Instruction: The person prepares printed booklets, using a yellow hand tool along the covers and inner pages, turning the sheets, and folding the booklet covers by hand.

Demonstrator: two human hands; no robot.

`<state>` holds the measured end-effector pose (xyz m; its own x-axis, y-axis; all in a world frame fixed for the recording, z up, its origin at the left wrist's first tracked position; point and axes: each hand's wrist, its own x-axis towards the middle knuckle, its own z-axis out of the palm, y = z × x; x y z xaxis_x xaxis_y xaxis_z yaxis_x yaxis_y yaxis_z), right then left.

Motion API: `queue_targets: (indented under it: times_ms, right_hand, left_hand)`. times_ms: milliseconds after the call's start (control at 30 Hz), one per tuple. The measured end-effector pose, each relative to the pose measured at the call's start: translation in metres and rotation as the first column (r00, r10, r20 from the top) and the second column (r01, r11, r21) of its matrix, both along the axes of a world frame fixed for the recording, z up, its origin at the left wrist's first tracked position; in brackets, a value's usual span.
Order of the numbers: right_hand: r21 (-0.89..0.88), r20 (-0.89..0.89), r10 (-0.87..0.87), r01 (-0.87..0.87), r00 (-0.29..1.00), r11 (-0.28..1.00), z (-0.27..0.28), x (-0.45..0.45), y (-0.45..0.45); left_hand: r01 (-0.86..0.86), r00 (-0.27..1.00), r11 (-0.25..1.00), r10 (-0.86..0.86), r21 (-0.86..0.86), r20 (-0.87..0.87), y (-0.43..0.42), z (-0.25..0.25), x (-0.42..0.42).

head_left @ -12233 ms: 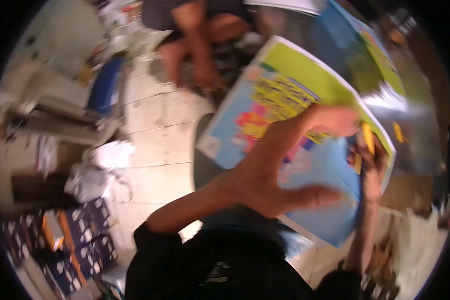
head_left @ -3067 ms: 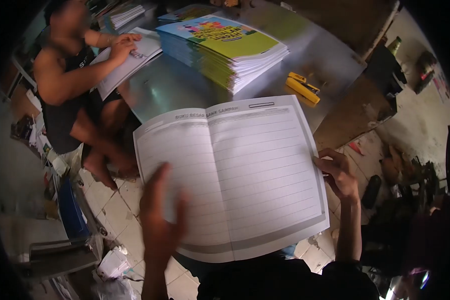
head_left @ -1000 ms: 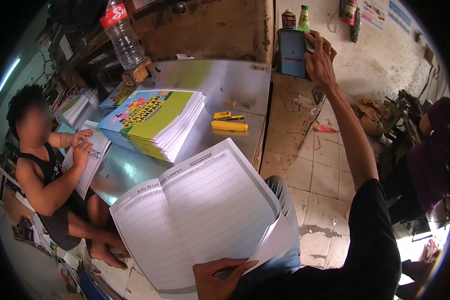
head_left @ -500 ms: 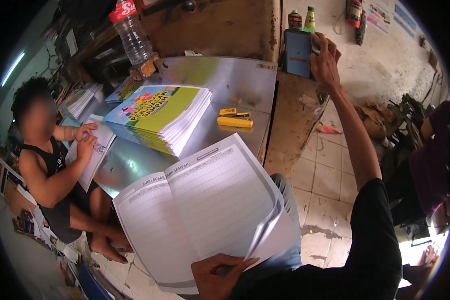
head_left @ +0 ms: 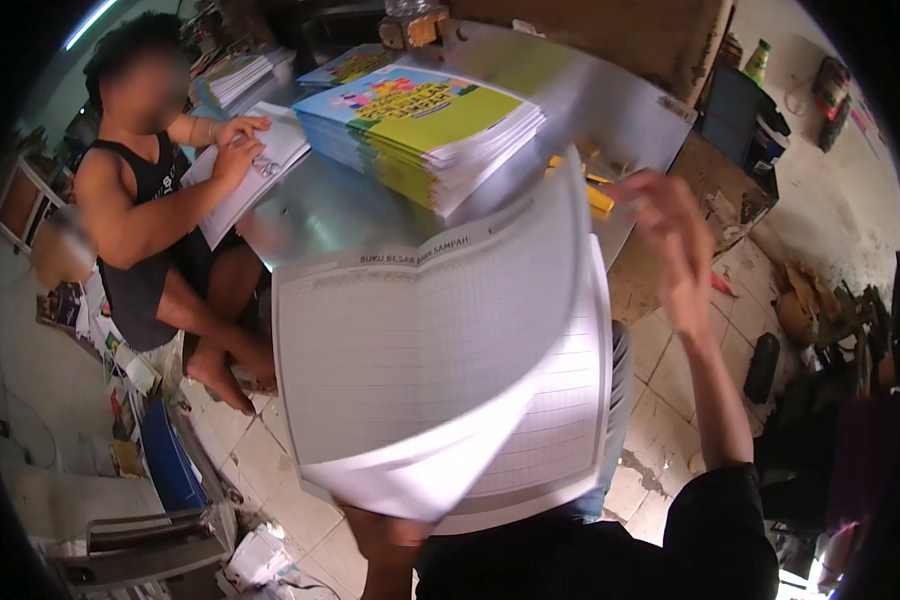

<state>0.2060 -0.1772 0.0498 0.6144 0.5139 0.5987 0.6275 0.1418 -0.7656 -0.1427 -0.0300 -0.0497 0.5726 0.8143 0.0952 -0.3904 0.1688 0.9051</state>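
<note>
An open ledger book (head_left: 370,350) with ruled, printed pages rests over my lap. My left hand (head_left: 385,535) grips its bottom edge; the fingers are partly hidden beneath the paper and blurred. One page (head_left: 490,400) curls upward across the right side of the spread. Beside that page's upper right edge is my right hand (head_left: 675,230), raised and smeared by motion, so its grip is unclear. Just left of it, a yellow stapler (head_left: 598,200) lies on the metal table, partly covered by the lifted page.
A stack of colourful printed books (head_left: 420,130) stands on the metal table (head_left: 320,215). At the left, another person (head_left: 140,200) sits with both hands on an open book (head_left: 255,170). A small tub (head_left: 767,145) and green bottle (head_left: 757,62) stand at the right.
My right hand has come back from the bench at the far right toward the book. A page has lifted and curled over. The view has shifted, and my left hand stays at the bottom edge.
</note>
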Motion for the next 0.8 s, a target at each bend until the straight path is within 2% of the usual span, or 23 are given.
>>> queue_targets:
  times_ms: [33, 67, 100, 133, 167, 200, 233, 267, 300, 367, 400, 433, 467, 500, 533, 567, 633, 667, 733, 767, 800]
  right_hand:
    - [-0.17, 0.046, 0.024, -0.016, 0.999, 0.985, -0.005, -0.013, 0.01]
    - [-0.333, 0.087, 0.056, -0.024, 0.995, 0.943, -0.01, -0.025, 0.019]
    - [-0.338, 0.072, 0.066, -0.038, 0.995, 0.94, -0.021, -0.033, 0.024]
    - [-0.473, 0.134, 0.1, -0.025, 0.986, 0.881, -0.034, -0.039, 0.028]
    - [-0.596, 0.193, 0.145, -0.002, 0.97, 0.803, -0.047, -0.042, 0.031]
    - [-0.603, 0.183, 0.156, -0.015, 0.971, 0.798, -0.057, -0.043, 0.033]
    - [-0.647, 0.363, 0.197, 0.094, 0.911, 0.757, -0.066, -0.043, 0.034]
    - [-0.662, 0.527, 0.248, 0.21, 0.813, 0.719, -0.072, -0.042, 0.034]
    - [-0.669, 0.528, 0.256, 0.211, 0.809, 0.713, -0.074, -0.042, 0.034]
    - [-0.683, 0.517, 0.266, 0.204, 0.813, 0.702, -0.073, -0.04, 0.036]
    - [-0.69, 0.512, 0.264, 0.209, 0.817, 0.692, -0.072, -0.039, 0.036]
    - [-0.689, 0.515, 0.256, 0.217, 0.818, 0.692, -0.072, -0.039, 0.035]
    - [-0.694, 0.489, 0.263, 0.188, 0.831, 0.695, -0.07, -0.04, 0.035]
    - [-0.697, 0.468, 0.263, 0.169, 0.844, 0.697, -0.067, -0.04, 0.034]
    - [-0.692, 0.482, 0.234, 0.203, 0.844, 0.692, -0.066, -0.039, 0.032]
    - [-0.685, 0.487, 0.264, 0.177, 0.832, 0.707, -0.069, -0.035, 0.032]
    - [-0.681, 0.507, 0.296, 0.164, 0.81, 0.714, -0.071, -0.026, 0.031]
    - [-0.675, 0.437, 0.329, 0.063, 0.837, 0.735, -0.067, -0.021, 0.03]
    - [-0.598, 0.466, 0.207, 0.134, 0.86, 0.79, -0.051, -0.02, 0.025]
    - [-0.586, 0.483, 0.175, 0.168, 0.858, 0.793, -0.047, -0.01, 0.018]
    - [-0.422, 0.558, 0.029, 0.254, 0.829, 0.87, -0.044, 0.006, 0.011]
  left_hand:
    - [-0.053, 0.999, 0.998, 0.052, 0.017, 0.016, 0.002, -0.004, -0.01]
    - [-0.093, 0.982, 0.988, 0.111, -0.124, 0.151, 0.006, -0.009, -0.017]
    - [-0.118, 0.941, 0.959, 0.191, -0.256, 0.28, 0.01, 0.0, -0.017]
    - [-0.125, 0.905, 0.943, 0.235, -0.308, 0.353, 0.016, 0.01, -0.016]
    - [-0.278, 0.892, 0.897, 0.374, -0.344, 0.255, 0.018, 0.018, -0.016]
    - [-0.436, 0.895, 0.895, 0.442, -0.091, 0.056, 0.029, -0.005, -0.031]
    - [-0.513, 0.842, 0.858, 0.51, 0.026, -0.175, 0.032, -0.011, -0.043]
    - [-0.542, 0.79, 0.836, 0.543, 0.09, -0.285, 0.032, -0.017, -0.051]
    - [-0.56, 0.723, 0.814, 0.57, 0.154, -0.39, 0.033, -0.019, -0.056]
    - [-0.691, 0.65, 0.723, 0.632, 0.018, -0.422, 0.035, -0.021, -0.056]
    - [-0.689, 0.653, 0.725, 0.63, 0.017, -0.42, 0.039, -0.024, -0.057]
    - [-0.673, 0.448, 0.627, 0.767, 0.392, -0.458, 0.045, -0.028, -0.057]
    - [-0.53, 0.243, 0.462, 0.886, 0.711, -0.395, 0.051, -0.03, -0.056]
    - [-0.427, 0.184, 0.398, 0.917, 0.812, -0.353, 0.055, -0.013, -0.049]
    - [-0.304, 0.266, 0.362, 0.92, 0.881, -0.286, 0.053, 0.017, -0.03]
    - [-0.194, 0.445, 0.46, 0.828, 0.866, -0.34, 0.054, 0.032, -0.022]
    - [0.045, 0.727, 0.541, 0.559, 0.84, -0.399, 0.055, 0.054, 0.005]
    - [0.219, 0.801, 0.477, 0.409, 0.851, -0.436, 0.06, 0.055, 0.015]
    - [0.49, 0.781, 0.325, 0.248, 0.809, -0.573, 0.058, 0.065, 0.042]
    - [0.486, 0.797, 0.3, 0.232, 0.821, -0.557, 0.056, 0.066, 0.054]
    - [0.567, 0.76, 0.235, 0.219, 0.789, -0.612, 0.054, 0.066, 0.065]
